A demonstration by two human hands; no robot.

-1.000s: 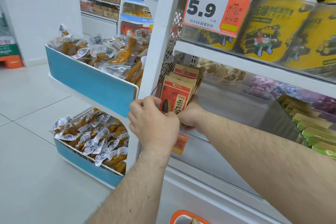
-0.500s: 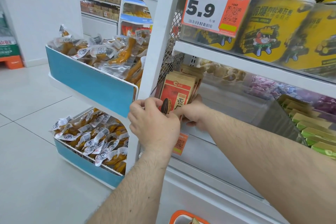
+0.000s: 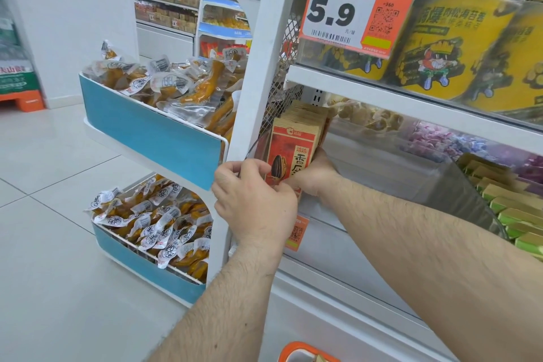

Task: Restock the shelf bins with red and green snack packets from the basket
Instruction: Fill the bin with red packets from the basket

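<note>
White shop shelf [image 3: 382, 97] is carrying clear plastic bin [image 3: 382, 161]. Upright red snack packets [image 3: 289, 153] are standing between hands; left hand [image 3: 255, 200] fingers pinching front packet, right hand [image 3: 316, 173] bracing stack from right side, grip hidden.

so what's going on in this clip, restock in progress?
Yes. A person is seating a stack of red snack packets upright in the clear shelf bin at the shelf's left end. The left hand pinches the front packet's lower left edge; the right hand holds the stack from the right side. Green packets already fill a bin further right. Only the orange rim of the basket shows at the bottom edge.
</note>
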